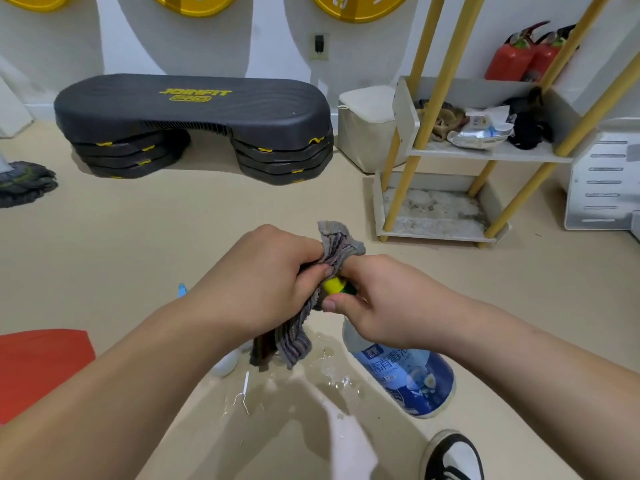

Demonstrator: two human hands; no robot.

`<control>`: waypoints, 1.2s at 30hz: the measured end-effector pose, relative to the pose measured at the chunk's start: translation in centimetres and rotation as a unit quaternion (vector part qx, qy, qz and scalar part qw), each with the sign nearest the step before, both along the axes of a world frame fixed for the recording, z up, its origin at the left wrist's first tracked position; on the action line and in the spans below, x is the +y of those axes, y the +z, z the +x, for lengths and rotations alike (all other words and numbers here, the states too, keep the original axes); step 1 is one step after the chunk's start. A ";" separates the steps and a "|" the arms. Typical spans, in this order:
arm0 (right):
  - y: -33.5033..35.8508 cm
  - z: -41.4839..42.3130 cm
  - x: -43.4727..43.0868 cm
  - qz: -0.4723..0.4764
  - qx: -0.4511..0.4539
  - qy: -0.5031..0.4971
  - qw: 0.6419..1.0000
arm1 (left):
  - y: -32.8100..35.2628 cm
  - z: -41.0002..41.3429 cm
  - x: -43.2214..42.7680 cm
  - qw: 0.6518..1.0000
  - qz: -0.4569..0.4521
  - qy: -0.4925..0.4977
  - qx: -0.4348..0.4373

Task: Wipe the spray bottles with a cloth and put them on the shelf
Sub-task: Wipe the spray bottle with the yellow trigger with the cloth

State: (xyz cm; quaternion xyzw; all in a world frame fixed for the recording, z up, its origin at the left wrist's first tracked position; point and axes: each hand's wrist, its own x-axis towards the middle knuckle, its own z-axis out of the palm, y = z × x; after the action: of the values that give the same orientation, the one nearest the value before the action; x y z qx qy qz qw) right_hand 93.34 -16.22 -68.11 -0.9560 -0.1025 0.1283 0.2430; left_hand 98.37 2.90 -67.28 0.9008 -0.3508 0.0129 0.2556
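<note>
I see open floor point(173, 220) ahead, edged by the grey step platform point(194, 109) marked JOINFIT PRO and, at right, the yellow-posted shelf point(433, 233). Beside a wet patch, my right hand point(381, 303) grips the top of the spray bottle point(405, 375), which has a blue label in Chinese characters. My left hand point(263, 282) pinches the grey cloth point(294, 341) against its yellow nozzle point(333, 285).

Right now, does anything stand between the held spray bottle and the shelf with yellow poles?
Nothing visible does. The right hand holds the spray bottle, the left hand grips the cloth on its nozzle; between them and the shelf only bare floor shows.
</note>
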 end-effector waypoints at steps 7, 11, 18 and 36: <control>0.7 -0.2 0.1 0.007 -0.008 -0.004 1.000 | 1.2 0.7 0.4 0.981 -0.087 0.028 0.173; 0.7 -0.6 0.3 0.010 -0.028 -0.004 1.000 | 1.0 0.4 0.3 0.921 -0.192 0.073 0.331; 0.2 -0.4 0.9 0.007 -0.019 -0.012 1.000 | 0.3 -0.5 -0.5 0.974 -0.108 0.096 0.174; 0.2 0.4 -0.8 0.151 0.012 -0.112 0.982 | 0.9 0.9 0.3 0.813 -0.455 0.263 0.250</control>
State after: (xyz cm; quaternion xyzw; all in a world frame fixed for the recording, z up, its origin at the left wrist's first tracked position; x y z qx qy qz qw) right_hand 93.74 -16.99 -67.88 -0.9121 -0.0097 0.0944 0.3988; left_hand 99.26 3.19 -66.42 0.7117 0.0217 0.0126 0.7021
